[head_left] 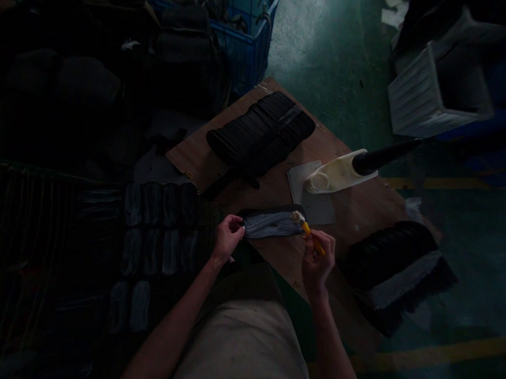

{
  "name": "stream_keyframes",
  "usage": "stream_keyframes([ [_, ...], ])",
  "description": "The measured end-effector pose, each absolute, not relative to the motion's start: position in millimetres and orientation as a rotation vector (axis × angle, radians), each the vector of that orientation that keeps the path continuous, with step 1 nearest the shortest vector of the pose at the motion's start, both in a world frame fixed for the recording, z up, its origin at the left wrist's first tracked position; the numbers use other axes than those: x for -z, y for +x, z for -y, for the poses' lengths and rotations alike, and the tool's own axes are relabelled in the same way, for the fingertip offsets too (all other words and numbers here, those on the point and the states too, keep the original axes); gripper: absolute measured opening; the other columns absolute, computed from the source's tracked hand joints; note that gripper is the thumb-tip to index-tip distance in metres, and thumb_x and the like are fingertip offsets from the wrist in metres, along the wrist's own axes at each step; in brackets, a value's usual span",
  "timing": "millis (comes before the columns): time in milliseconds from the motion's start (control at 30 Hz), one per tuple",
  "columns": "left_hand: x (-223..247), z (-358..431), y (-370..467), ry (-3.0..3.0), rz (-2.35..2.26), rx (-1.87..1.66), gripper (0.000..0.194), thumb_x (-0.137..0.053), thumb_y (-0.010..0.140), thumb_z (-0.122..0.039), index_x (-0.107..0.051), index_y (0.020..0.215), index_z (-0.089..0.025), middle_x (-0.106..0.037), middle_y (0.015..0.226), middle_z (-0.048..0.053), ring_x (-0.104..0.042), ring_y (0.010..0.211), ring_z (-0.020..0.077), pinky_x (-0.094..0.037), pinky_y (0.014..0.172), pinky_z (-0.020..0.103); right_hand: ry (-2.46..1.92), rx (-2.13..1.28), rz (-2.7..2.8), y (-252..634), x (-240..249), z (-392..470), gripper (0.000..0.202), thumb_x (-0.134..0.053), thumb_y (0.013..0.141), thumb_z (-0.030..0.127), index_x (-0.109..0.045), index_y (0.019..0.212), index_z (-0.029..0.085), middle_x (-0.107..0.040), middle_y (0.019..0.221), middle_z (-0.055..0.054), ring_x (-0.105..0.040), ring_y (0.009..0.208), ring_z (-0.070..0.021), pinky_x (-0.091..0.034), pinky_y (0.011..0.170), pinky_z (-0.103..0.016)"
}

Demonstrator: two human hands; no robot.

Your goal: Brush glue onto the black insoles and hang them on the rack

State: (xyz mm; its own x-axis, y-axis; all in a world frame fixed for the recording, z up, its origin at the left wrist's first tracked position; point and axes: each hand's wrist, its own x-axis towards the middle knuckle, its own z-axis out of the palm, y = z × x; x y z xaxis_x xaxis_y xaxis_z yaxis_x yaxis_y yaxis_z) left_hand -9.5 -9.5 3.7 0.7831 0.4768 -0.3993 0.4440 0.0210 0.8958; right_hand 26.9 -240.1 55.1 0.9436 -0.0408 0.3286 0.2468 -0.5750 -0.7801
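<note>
A black sole-shaped piece [272, 222] lies flat on the wooden board [362, 206], its top streaked with whitish glue. My left hand [227, 236] pinches its near-left end. My right hand [317, 261] holds a yellow-handled brush [308, 231], bristles resting on the piece's right end. A white glue container [338, 174] with a dark handle stands just beyond on a pale sheet [315, 207].
A fanned stack of black pieces [260, 136] sits at the board's far side. Another dark stack [397, 265] lies at the right. Rows of glued pieces [157, 230] rest on a rack at the left. A blue crate [244, 25] and a white crate [432, 91] stand on the green floor.
</note>
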Motion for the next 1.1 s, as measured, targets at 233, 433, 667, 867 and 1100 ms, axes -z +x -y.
stream_keyframes([
  [233, -8.1, 12.0, -8.6, 1.539, -0.779, -0.030, 0.024, -0.067, 0.065, -0.025, -0.058, 0.086, -0.016, -0.057, 0.067, -0.002, -0.054, 0.055, 0.0111, -0.045, 0.048, 0.022, -2.317, 0.310, 0.219, 2.4, -61.2, 237.7, 0.019, -0.049, 0.091, 0.015, -0.058, 0.107, 0.023, -0.053, 0.103, -0.007, -0.056, 0.097, -0.0187, -0.051, 0.082, -0.035],
  [433, -5.3, 11.5, -7.9, 1.471, -0.791, -0.031, 0.023, -0.067, 0.064, -0.024, -0.058, 0.084, -0.016, -0.056, 0.066, -0.003, -0.053, 0.054, 0.0107, -0.044, 0.047, 0.021, -2.175, 0.090, 0.164, -16.8, -80.6, 227.0, 0.012, -0.053, 0.092, 0.021, -0.060, 0.102, 0.022, -0.055, 0.097, -0.005, -0.059, 0.087, -0.0175, -0.052, 0.074, -0.032],
  [667, -1.2, 12.0, -7.1, 1.454, -0.792, -0.017, 0.022, -0.066, 0.064, -0.021, -0.058, 0.084, -0.016, -0.057, 0.062, -0.003, -0.053, 0.053, 0.0111, -0.043, 0.045, 0.020, -2.305, 0.335, 0.092, 6.4, -77.5, 249.6, 0.014, -0.056, 0.091, 0.027, -0.062, 0.100, 0.019, -0.056, 0.096, -0.006, -0.058, 0.088, -0.0197, -0.051, 0.078, -0.037],
  [867, 4.8, 14.6, -6.3, 1.442, -0.795, -0.053, 0.021, -0.065, 0.064, -0.013, -0.060, 0.084, -0.015, -0.057, 0.063, -0.004, -0.053, 0.053, 0.0088, -0.042, 0.049, 0.019, -2.211, 0.179, 0.081, 0.4, -86.3, 232.5, 0.017, -0.058, 0.089, 0.033, -0.063, 0.096, 0.017, -0.058, 0.090, -0.005, -0.062, 0.077, -0.0178, -0.051, 0.069, -0.033],
  [1100, -14.9, 4.5, -13.2, 0.965, -0.692, 0.060, 0.031, -0.073, 0.062, -0.020, -0.061, 0.089, -0.011, -0.062, 0.075, 0.000, -0.055, 0.055, 0.0087, -0.046, 0.053, 0.022, -2.002, 0.381, -0.235, 13.3, -132.7, 218.4, 0.026, -0.071, 0.080, 0.034, -0.067, 0.097, 0.015, -0.067, 0.088, -0.005, -0.066, 0.069, -0.0189, -0.055, 0.068, -0.036],
])
